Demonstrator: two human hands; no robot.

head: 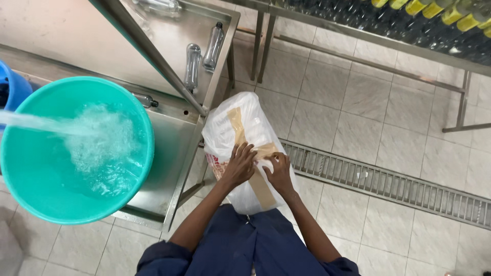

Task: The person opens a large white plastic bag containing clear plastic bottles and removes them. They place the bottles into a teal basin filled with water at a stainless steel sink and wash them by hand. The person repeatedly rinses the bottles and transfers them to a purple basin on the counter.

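Note:
A white plastic-wrapped bag [240, 133] stands on the tiled floor in front of me, sealed with strips of brown tape [236, 122]. My left hand [239, 164] rests on the bag's upper face, fingers spread over the tape crossing. My right hand [279, 171] is beside it, fingertips pinching at the tape where the strips meet. Both arms wear dark blue sleeves.
A turquoise basin [30, 194] sits on a steel table [174, 153] at my left, with a stream of water pouring into it. Clear plastic bottles [213, 46] lie on the table's far part. A floor drain grate [388, 186] runs to the right. A steel rack [358, 36] with bottles stands behind.

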